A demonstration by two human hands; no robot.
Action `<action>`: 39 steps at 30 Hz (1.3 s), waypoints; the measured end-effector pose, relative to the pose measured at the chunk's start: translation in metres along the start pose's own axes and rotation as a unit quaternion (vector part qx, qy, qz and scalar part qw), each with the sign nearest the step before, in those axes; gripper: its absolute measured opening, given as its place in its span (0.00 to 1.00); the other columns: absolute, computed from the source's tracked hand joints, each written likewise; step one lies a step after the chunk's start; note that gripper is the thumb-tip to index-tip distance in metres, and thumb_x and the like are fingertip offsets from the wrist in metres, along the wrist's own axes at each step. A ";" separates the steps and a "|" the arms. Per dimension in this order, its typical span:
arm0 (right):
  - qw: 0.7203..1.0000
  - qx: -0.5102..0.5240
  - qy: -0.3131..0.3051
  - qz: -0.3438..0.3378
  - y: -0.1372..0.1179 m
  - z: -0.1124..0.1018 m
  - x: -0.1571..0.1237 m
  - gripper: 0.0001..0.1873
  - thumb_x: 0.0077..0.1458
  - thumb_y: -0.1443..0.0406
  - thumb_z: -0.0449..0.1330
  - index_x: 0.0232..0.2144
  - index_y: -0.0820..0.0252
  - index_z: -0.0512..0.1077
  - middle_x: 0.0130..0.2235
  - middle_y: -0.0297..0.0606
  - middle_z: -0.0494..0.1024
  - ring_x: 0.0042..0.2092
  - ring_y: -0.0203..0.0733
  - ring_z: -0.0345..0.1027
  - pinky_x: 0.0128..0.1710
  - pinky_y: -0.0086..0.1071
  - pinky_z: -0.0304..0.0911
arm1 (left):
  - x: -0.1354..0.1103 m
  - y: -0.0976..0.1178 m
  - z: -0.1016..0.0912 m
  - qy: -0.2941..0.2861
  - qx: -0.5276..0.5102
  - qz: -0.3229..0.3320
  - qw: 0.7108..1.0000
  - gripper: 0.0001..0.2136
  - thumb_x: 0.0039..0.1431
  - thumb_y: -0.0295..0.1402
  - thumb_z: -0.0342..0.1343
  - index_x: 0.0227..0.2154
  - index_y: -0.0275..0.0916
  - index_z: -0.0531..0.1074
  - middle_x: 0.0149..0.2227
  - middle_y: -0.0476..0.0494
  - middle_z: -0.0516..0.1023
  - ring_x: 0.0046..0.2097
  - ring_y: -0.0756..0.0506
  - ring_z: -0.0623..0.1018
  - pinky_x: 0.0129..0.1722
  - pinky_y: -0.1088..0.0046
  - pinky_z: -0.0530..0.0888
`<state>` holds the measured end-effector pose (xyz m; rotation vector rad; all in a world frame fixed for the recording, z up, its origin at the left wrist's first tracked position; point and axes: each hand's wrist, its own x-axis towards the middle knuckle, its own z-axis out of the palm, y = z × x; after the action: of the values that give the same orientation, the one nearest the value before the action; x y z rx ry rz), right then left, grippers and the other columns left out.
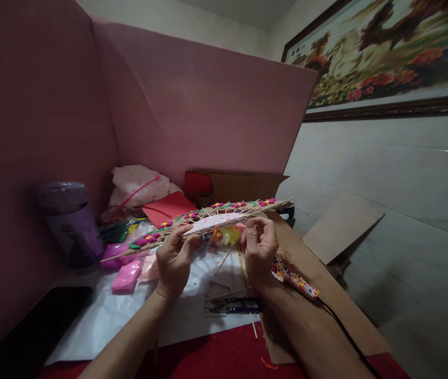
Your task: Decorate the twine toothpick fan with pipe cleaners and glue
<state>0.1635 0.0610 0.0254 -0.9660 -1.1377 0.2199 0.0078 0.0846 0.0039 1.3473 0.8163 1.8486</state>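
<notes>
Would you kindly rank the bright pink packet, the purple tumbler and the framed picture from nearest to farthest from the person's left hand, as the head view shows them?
From the left hand:
1. Bright pink packet, just to its left.
2. Purple tumbler, farther left.
3. Framed picture, on the wall at upper right.

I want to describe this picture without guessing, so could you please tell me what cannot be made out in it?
Head view:
- Right hand: its curled fingers hide whether its grip holds anything.
- Craft piece in the left hand: its tilt hides the other face.
- Flowered tool: one end is hidden behind the right hand or wrist.
- Black cable: cut off by the bottom edge.
- Wall picture: cut off by the top and right edges.
</notes>
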 end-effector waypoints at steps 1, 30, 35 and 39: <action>1.000 -0.003 -0.003 -0.002 0.001 0.000 0.001 0.11 0.57 0.58 0.53 0.39 0.58 0.63 0.20 0.26 0.65 0.19 0.30 0.58 0.18 0.24 0.55 | 0.000 -0.001 0.000 -0.004 0.003 0.001 1.000 0.14 0.48 0.38 0.60 0.37 0.37 0.72 0.33 0.46 0.78 0.30 0.47 0.79 0.31 0.70 0.78; 0.919 0.083 0.372 -0.102 -0.052 -0.085 0.071 0.19 0.60 0.59 0.44 0.18 0.55 0.56 0.16 0.26 0.56 0.15 0.27 0.48 0.11 0.24 0.41 | 0.002 0.000 0.000 0.010 -0.026 -0.021 0.999 0.14 0.49 0.37 0.60 0.37 0.37 0.71 0.33 0.44 0.78 0.30 0.45 0.79 0.31 0.68 0.78; 0.975 0.107 -0.072 0.181 -0.039 -0.027 0.010 0.15 0.48 0.55 0.61 0.25 0.61 0.65 0.18 0.26 0.65 0.16 0.26 0.53 0.12 0.20 0.47 | 0.001 0.001 0.001 0.018 -0.028 -0.007 0.999 0.13 0.49 0.37 0.60 0.37 0.37 0.72 0.36 0.43 0.77 0.30 0.45 0.79 0.31 0.68 0.78; 0.945 0.146 -0.134 0.262 -0.029 -0.005 -0.002 0.21 0.46 0.51 0.62 0.35 0.59 0.64 0.20 0.25 0.67 0.14 0.26 0.52 0.10 0.19 0.43 | 0.000 0.004 0.000 0.008 -0.012 0.004 1.000 0.12 0.49 0.37 0.59 0.37 0.38 0.72 0.33 0.45 0.78 0.29 0.47 0.78 0.30 0.71 0.78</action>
<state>0.1584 0.0398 0.0455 -0.9741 -1.0326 0.9492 0.0070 0.0826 0.0067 1.3237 0.7968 1.8721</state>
